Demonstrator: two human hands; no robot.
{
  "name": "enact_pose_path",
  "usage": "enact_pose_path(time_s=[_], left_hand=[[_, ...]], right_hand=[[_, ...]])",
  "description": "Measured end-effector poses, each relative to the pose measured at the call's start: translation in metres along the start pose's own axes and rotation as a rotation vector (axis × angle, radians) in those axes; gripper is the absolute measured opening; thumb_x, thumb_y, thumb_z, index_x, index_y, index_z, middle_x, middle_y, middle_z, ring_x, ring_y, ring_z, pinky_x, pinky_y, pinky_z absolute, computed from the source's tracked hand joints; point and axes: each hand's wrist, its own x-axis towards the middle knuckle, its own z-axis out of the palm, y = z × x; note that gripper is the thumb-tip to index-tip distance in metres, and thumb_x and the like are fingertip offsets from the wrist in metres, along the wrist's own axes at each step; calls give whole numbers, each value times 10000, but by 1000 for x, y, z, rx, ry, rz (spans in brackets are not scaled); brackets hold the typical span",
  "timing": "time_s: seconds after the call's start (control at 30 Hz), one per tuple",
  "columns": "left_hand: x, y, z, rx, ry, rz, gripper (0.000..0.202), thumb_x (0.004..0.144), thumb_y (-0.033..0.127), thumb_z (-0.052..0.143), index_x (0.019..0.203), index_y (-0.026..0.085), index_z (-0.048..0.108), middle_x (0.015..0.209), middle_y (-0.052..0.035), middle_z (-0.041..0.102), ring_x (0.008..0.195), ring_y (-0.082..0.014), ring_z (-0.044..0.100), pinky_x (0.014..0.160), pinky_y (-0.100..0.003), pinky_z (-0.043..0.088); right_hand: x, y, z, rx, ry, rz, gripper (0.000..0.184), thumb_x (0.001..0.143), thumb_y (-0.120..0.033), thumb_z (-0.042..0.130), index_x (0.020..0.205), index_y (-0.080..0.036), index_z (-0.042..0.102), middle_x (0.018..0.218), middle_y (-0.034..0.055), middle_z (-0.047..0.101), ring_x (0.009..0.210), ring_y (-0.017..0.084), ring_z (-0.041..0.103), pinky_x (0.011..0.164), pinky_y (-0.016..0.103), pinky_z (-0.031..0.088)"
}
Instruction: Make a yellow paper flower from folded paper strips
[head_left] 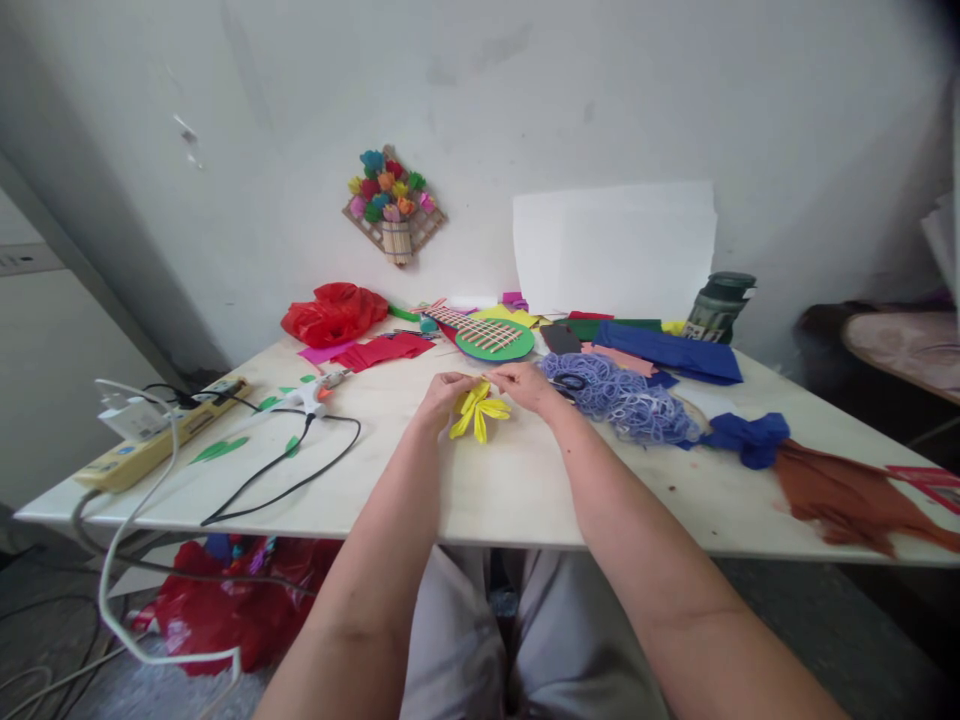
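Note:
Between my hands, just above the white table (405, 480), is a yellow paper flower (478, 412) with long petals spread downward. My left hand (448, 392) pinches the flower's top from the left, fingers closed. From the right, my right hand (523, 385) also has its fingers closed at the top of the flower, fingertips close to the left ones. The exact spot each hand grips is small and partly hidden by the fingers. Behind the hands lies a green round-ended piece with a woven stick lattice (495, 338).
At left are a white glue gun (309, 395) with a looping black cord, green paper leaves (219, 450) and a power strip (161, 440). Purple-blue yarn (619, 397), a dark bottle (720, 308) and brown crepe paper (840, 490) lie right. A red bag (337, 312) sits behind.

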Motion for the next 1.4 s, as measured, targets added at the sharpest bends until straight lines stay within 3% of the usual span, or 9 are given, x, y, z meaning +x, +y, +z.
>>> enact_pose_path(time_s=[0.2, 0.5, 0.87, 1.4], left_hand=[[5, -7, -4, 87, 4, 43, 250, 581, 331, 663, 673, 98, 662, 581, -47, 632, 520, -140, 562, 501, -230, 399], [3, -2, -3, 64, -54, 21, 285, 590, 356, 657, 698, 94, 680, 594, -57, 636, 532, -141, 562, 517, -231, 397], [0, 0, -2, 21, -48, 12, 313, 553, 372, 688, 700, 95, 691, 608, -75, 650, 547, -153, 569, 539, -244, 413], [0, 1, -2, 73, -40, 7, 295, 561, 363, 670, 683, 94, 671, 588, -56, 629, 516, -139, 557, 506, -232, 389]], right_hand=[[1, 0, -1, -41, -8, -31, 240, 794, -308, 503, 842, -185, 703, 722, 21, 675, 650, 119, 560, 562, 195, 366], [2, 0, 0, -88, 32, -181, 229, 807, -264, 493, 783, -169, 700, 727, 32, 652, 679, 109, 554, 602, 191, 365], [2, 0, 2, -64, 63, -180, 201, 788, -240, 525, 866, -200, 706, 821, 50, 682, 755, 135, 596, 652, 210, 411], [2, 0, 3, -7, 47, -126, 213, 789, -252, 520, 885, -200, 703, 749, 30, 685, 681, 126, 594, 613, 208, 411]])
